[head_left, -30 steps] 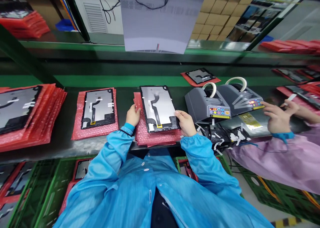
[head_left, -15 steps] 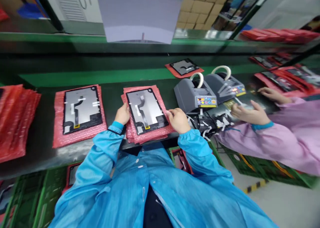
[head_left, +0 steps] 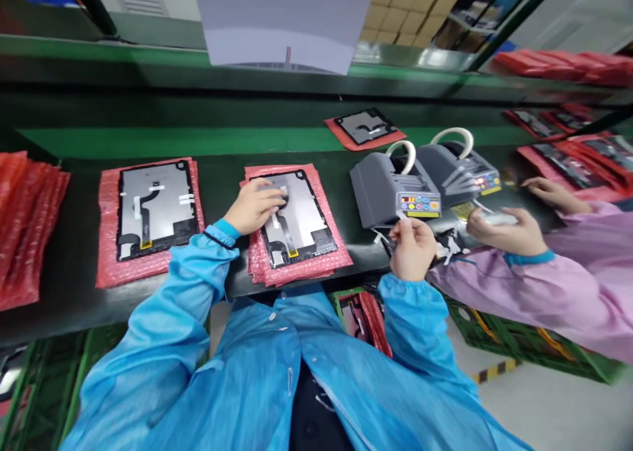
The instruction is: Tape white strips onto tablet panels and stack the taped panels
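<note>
Head cam looked fwd & down from the wearer's head, close over the bench. Wearer's blue coat filled the near edge, with L hand and R hand just past it, mid-frame. Far shelf ran along the top; tape dispensers and a co-worker's sleeve sat right. Wide lens, edges bent.

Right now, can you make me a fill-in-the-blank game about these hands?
The person's ____ hand rests on a black-framed rectangular display panel. That panel lies on a stack of pink ____. Their other hand is beside a grey box-shaped machine holding a white roll of ____.

Missing words: left; bubble wrap; tape.
</note>
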`<state>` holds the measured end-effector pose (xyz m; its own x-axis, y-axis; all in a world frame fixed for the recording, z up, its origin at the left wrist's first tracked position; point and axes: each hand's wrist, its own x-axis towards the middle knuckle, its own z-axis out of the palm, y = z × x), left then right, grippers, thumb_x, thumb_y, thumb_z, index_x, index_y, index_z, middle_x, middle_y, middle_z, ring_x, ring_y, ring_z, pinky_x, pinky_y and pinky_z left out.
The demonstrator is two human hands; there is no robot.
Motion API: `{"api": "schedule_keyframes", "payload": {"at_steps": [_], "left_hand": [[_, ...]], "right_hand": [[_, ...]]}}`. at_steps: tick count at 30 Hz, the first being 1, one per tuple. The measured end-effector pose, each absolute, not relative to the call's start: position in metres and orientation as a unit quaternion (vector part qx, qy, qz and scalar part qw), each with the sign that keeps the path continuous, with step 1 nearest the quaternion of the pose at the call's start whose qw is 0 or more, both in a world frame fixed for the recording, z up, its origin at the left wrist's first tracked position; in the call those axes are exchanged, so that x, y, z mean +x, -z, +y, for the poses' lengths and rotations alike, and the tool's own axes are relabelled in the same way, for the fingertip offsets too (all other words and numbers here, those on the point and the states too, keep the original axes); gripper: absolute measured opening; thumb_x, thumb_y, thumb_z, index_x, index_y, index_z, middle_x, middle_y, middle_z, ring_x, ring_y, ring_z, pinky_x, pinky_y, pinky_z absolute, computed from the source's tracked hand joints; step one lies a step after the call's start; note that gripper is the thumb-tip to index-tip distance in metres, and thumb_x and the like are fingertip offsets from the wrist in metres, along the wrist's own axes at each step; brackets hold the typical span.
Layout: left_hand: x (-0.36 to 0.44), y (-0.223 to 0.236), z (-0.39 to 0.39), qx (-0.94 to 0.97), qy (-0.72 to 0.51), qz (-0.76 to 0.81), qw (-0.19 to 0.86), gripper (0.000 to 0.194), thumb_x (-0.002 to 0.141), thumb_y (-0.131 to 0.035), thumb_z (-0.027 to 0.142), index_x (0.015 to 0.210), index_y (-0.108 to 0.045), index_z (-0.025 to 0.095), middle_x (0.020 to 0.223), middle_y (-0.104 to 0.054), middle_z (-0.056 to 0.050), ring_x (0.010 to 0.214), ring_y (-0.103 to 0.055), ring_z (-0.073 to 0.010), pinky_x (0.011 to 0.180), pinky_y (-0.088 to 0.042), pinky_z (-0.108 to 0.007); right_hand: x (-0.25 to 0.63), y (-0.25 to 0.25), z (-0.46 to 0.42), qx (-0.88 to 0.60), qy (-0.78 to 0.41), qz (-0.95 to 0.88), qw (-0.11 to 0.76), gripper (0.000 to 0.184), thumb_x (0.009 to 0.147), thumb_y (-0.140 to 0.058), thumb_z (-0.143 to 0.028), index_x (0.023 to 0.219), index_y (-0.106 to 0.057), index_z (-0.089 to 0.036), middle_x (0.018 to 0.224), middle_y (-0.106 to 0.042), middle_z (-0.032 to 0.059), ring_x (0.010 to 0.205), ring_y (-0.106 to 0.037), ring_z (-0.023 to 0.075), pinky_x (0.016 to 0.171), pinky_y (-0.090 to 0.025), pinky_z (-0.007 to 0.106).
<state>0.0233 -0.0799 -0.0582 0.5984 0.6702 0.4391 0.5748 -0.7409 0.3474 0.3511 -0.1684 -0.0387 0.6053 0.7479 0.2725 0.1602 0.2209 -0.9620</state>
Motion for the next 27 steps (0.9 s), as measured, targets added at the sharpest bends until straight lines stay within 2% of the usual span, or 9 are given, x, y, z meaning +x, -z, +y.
{"api": "schedule_keyframes", "payload": {"at_steps": [5,9,12,21,27], "left_hand": [[0.024,0.069,-0.074,0.894,-0.207,0.367,0.150,0.037,0.090,-0.051,0.042,0.120,-0.068,0.026,0.133,-0.062,-0.004,0.138,-0.032,-0.0325,0.115,-0.019,-0.057],[0.021,0.073,-0.076,0.891,-0.178,0.386,0.160,0.045,0.085,-0.058,0.051,0.126,-0.062,0.034,0.145,-0.051,-0.001,0.141,-0.026,-0.0349,0.115,-0.008,-0.063],[0.020,0.075,-0.078,0.889,-0.191,0.384,0.161,0.047,0.083,-0.061,0.054,0.126,-0.062,0.035,0.147,-0.048,-0.002,0.140,-0.028,-0.0357,0.115,-0.007,-0.064],[0.021,0.076,-0.079,0.890,-0.185,0.384,0.165,0.048,0.084,-0.060,0.055,0.127,-0.061,0.034,0.149,-0.045,-0.003,0.139,-0.029,-0.0346,0.116,-0.004,-0.064],[0.021,0.076,-0.080,0.888,-0.184,0.387,0.166,0.048,0.084,-0.058,0.056,0.127,-0.062,0.035,0.149,-0.045,-0.002,0.138,-0.030,-0.0340,0.116,-0.004,-0.064]], "right_hand": [[0.286,0.021,-0.124,-0.555,-0.377,-0.609,0.423,0.031,0.080,-0.062,-0.048,0.070,-0.055,-0.020,0.057,-0.051,-0.0041,0.053,-0.045,0.0096,0.056,-0.039,0.024],[0.246,0.030,-0.070,-0.550,-0.399,-0.684,0.266,0.021,0.085,-0.054,-0.031,0.068,-0.051,-0.020,0.057,-0.048,-0.0043,0.057,-0.046,0.0116,0.060,-0.038,0.024],[0.230,0.036,-0.050,-0.541,-0.352,-0.738,0.194,0.018,0.086,-0.050,-0.022,0.069,-0.052,-0.018,0.065,-0.054,-0.0018,0.065,-0.050,0.0127,0.065,-0.038,0.024],[0.211,0.024,-0.049,-0.572,-0.175,-0.802,0.007,0.024,0.091,-0.044,-0.019,0.090,-0.067,-0.014,0.096,-0.071,0.0104,0.087,-0.062,0.0189,0.078,-0.043,0.027],[0.199,0.015,-0.049,-0.588,-0.145,-0.794,-0.050,0.024,0.091,-0.052,-0.032,0.095,-0.070,-0.015,0.096,-0.072,0.0127,0.092,-0.065,0.0223,0.078,-0.045,0.029]]}}
